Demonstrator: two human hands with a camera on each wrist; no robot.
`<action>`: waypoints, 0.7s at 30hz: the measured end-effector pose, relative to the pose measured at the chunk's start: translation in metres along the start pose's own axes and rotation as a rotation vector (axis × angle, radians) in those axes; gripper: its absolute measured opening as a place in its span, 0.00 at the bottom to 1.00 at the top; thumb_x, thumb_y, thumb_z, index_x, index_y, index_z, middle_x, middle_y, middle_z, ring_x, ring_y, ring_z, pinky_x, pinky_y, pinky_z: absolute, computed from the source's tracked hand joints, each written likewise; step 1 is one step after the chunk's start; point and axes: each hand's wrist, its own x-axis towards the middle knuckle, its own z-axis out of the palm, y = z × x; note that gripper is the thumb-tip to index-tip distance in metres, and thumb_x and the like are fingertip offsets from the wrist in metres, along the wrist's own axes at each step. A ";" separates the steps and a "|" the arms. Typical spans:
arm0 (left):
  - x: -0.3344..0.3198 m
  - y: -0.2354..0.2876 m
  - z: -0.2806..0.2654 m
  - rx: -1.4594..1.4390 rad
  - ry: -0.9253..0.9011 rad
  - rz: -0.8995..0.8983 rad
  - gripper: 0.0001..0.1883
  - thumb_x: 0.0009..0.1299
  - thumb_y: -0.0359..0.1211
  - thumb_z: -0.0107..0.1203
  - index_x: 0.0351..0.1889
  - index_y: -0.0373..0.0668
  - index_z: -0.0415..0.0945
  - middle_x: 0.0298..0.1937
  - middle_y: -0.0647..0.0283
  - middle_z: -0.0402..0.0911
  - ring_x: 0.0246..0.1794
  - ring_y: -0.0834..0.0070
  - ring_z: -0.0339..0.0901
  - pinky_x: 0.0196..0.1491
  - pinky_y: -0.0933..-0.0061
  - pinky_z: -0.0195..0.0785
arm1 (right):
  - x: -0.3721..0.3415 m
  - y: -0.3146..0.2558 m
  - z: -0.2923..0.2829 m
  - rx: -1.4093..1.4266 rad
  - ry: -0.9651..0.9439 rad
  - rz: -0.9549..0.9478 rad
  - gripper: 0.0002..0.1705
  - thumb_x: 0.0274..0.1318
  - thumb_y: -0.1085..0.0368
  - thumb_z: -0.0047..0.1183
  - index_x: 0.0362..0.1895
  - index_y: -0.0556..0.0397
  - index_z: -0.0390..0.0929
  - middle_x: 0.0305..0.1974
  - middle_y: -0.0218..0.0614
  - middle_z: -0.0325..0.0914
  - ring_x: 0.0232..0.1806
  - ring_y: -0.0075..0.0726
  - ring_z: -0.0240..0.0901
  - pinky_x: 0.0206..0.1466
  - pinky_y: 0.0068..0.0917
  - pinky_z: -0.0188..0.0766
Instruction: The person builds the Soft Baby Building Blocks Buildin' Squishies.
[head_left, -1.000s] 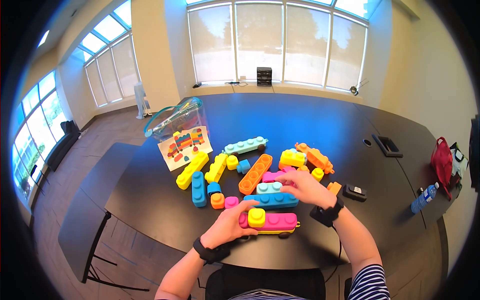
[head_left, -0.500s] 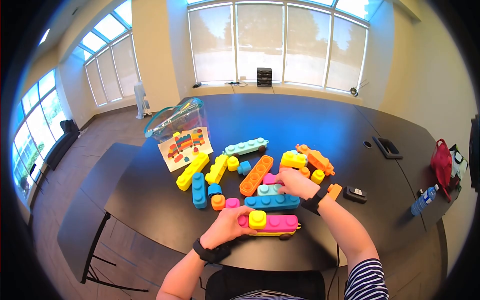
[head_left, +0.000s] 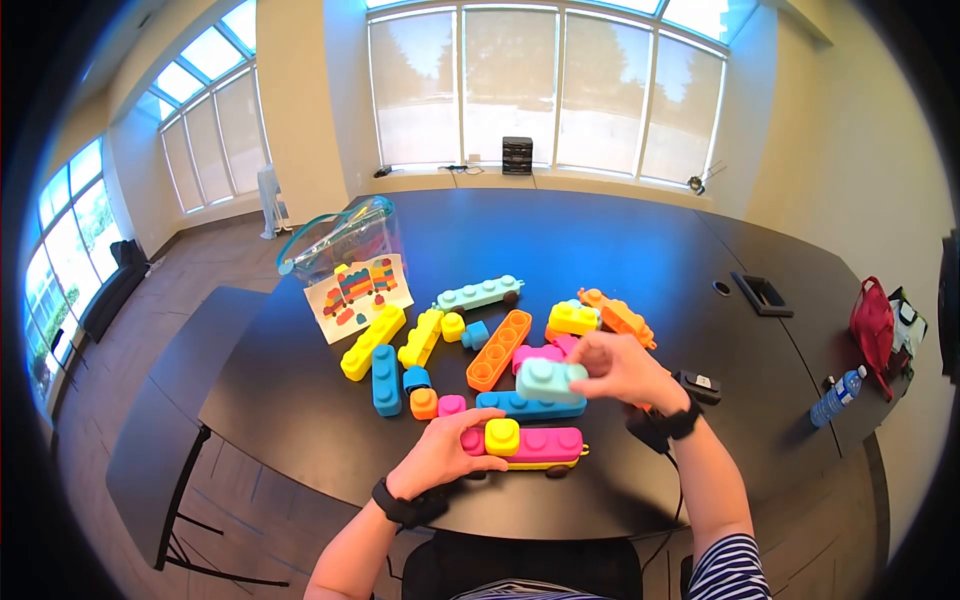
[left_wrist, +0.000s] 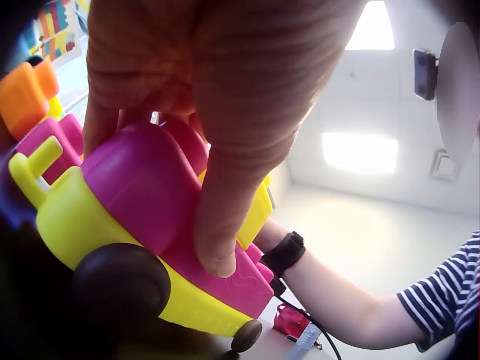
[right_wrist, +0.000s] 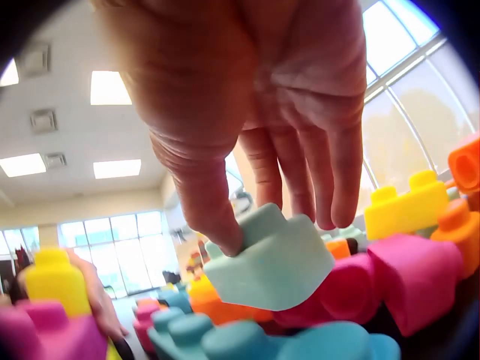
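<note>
Mint block [head_left: 546, 381] is pinched at the tip of the right grip [head_left: 628, 370]; left grip [head_left: 437, 457] clasps the pink-yellow car [head_left: 550, 445].

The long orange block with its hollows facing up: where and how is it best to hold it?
I would pinch the two long side walls of the orange block near its middle, coming from above: it lies hollows up, so no studs offer a hold. Pink blocks lie close on its right, so be careful there.

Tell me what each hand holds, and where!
The right hand pinches the pale green block by its right end; the left hand grips the long pink block by its sides, near the left end.
</note>
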 end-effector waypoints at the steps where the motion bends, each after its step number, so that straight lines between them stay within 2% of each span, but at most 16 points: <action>1: 0.000 0.002 -0.001 -0.009 -0.010 -0.014 0.35 0.57 0.38 0.83 0.62 0.40 0.83 0.48 0.56 0.89 0.49 0.63 0.86 0.57 0.65 0.78 | -0.012 -0.001 0.004 0.067 -0.023 0.012 0.18 0.57 0.72 0.71 0.50 0.59 0.80 0.47 0.34 0.87 0.51 0.26 0.85 0.60 0.30 0.83; 2: 0.001 0.002 -0.001 -0.019 -0.021 -0.027 0.35 0.57 0.37 0.83 0.63 0.40 0.83 0.50 0.57 0.89 0.51 0.66 0.87 0.58 0.66 0.78 | -0.023 -0.005 0.008 -0.005 -0.033 0.037 0.18 0.56 0.72 0.71 0.49 0.59 0.81 0.47 0.34 0.88 0.50 0.27 0.86 0.60 0.31 0.83; 5: 0.001 -0.004 0.004 -0.020 0.015 0.011 0.33 0.58 0.39 0.82 0.61 0.42 0.83 0.44 0.54 0.88 0.44 0.58 0.86 0.53 0.63 0.79 | -0.044 -0.006 0.020 -0.104 -0.037 0.073 0.18 0.55 0.68 0.73 0.49 0.58 0.83 0.46 0.38 0.91 0.49 0.31 0.89 0.62 0.33 0.84; 7: 0.001 -0.006 0.006 -0.023 0.022 0.009 0.33 0.58 0.39 0.82 0.61 0.43 0.83 0.44 0.54 0.89 0.43 0.59 0.86 0.53 0.63 0.79 | -0.048 -0.002 0.027 -0.110 -0.004 0.079 0.17 0.56 0.67 0.73 0.47 0.58 0.83 0.46 0.38 0.91 0.49 0.32 0.89 0.63 0.33 0.84; 10: 0.002 -0.006 0.006 -0.033 0.012 -0.006 0.32 0.58 0.39 0.82 0.61 0.42 0.83 0.44 0.54 0.89 0.43 0.59 0.86 0.52 0.64 0.79 | -0.051 0.001 0.033 -0.132 -0.012 -0.002 0.19 0.58 0.67 0.71 0.53 0.56 0.84 0.49 0.37 0.91 0.51 0.32 0.89 0.62 0.32 0.84; 13: 0.002 -0.010 0.005 -0.044 0.008 -0.010 0.32 0.59 0.38 0.82 0.61 0.42 0.84 0.44 0.54 0.89 0.43 0.60 0.87 0.52 0.64 0.79 | -0.049 -0.005 0.038 -0.259 -0.067 -0.077 0.22 0.61 0.64 0.68 0.59 0.51 0.84 0.48 0.38 0.89 0.46 0.38 0.88 0.59 0.33 0.82; 14: 0.002 -0.011 0.005 -0.048 0.010 -0.007 0.32 0.59 0.38 0.81 0.61 0.42 0.84 0.44 0.54 0.89 0.43 0.60 0.87 0.52 0.64 0.79 | -0.050 -0.006 0.038 -0.326 -0.116 -0.117 0.25 0.63 0.65 0.65 0.65 0.47 0.83 0.52 0.41 0.88 0.49 0.46 0.87 0.59 0.36 0.81; 17: 0.001 -0.010 0.005 -0.059 0.011 -0.019 0.32 0.59 0.38 0.81 0.62 0.43 0.84 0.44 0.55 0.89 0.43 0.61 0.87 0.52 0.64 0.79 | -0.050 0.001 0.045 -0.321 -0.095 -0.209 0.25 0.64 0.65 0.64 0.66 0.46 0.83 0.57 0.44 0.87 0.54 0.52 0.85 0.61 0.39 0.81; 21: 0.000 -0.007 0.001 -0.033 -0.008 -0.054 0.32 0.59 0.37 0.81 0.62 0.43 0.84 0.45 0.56 0.89 0.44 0.63 0.87 0.54 0.65 0.79 | -0.051 0.010 0.051 -0.309 -0.066 -0.192 0.25 0.66 0.66 0.62 0.67 0.44 0.83 0.60 0.46 0.86 0.59 0.55 0.84 0.63 0.42 0.80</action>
